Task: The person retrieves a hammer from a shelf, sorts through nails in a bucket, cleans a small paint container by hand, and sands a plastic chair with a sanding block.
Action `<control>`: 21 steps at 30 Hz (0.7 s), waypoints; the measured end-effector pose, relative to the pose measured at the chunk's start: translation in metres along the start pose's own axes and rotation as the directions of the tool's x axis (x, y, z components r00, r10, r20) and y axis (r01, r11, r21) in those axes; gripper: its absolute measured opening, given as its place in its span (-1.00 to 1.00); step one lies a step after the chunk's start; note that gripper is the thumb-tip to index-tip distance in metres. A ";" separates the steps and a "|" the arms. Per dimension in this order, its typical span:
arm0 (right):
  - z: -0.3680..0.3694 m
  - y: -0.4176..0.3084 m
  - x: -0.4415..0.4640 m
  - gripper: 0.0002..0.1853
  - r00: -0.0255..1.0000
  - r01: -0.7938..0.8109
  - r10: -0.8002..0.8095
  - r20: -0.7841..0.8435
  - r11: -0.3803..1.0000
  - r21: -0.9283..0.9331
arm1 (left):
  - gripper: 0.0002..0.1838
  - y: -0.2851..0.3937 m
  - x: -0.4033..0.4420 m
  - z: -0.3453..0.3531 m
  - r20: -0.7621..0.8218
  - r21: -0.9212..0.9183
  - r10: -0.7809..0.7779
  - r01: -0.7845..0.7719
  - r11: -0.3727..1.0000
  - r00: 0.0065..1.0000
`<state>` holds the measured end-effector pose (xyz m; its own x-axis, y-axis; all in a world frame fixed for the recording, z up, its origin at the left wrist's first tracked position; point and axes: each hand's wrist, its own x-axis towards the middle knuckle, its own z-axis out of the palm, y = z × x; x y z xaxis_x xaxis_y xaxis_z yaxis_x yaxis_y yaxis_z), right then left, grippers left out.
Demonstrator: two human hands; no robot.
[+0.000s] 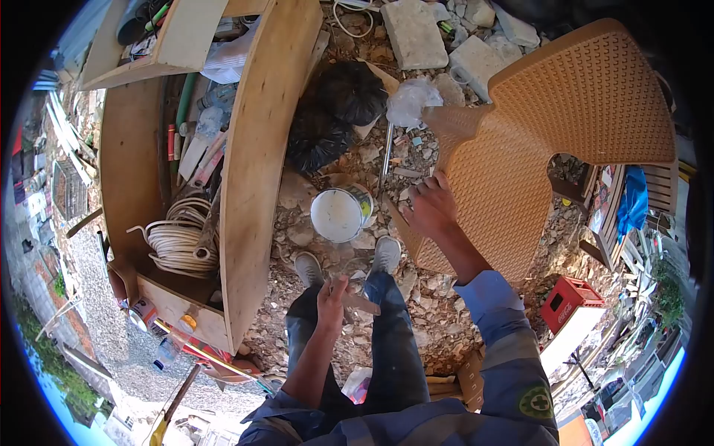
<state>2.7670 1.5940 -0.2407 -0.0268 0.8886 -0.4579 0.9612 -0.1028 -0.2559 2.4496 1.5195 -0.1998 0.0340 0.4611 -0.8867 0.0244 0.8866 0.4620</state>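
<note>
My right hand (pixel 433 207) is closed on the near-left edge of a brown plastic chair (pixel 500 175) with a woven-look pattern, which stands tilted on the rubble. Low in front of my legs, my left hand (pixel 332 303) is closed around a flat, greyish-brown piece (pixel 361 303). Its far end sticks out to the right, and I cannot make out its kind. A round white bucket (pixel 339 215) stands between my hands and the black bags, just beyond my shoes.
To the left, a wooden cabinet (pixel 249 178) lies open with a coil of white cable (pixel 182 236) inside. Black bags (pixel 349 93), concrete blocks (pixel 414 33) and a clear plastic bag (pixel 413 102) lie ahead. At right is a red crate (pixel 569 303). Loose stones cover the ground.
</note>
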 end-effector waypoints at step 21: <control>-0.015 -0.032 -0.034 -0.41 0.578 -0.364 0.709 -0.404 0.667 0.650 | -0.54 0.199 0.255 0.138 0.450 0.612 0.271 -0.515 0.600 0.851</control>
<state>2.7412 1.5734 -0.2044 0.7769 0.6214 -0.1017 0.4728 -0.6823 -0.5576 2.6011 1.8089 -0.3317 0.4851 0.6161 -0.6206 0.6088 0.2716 0.7454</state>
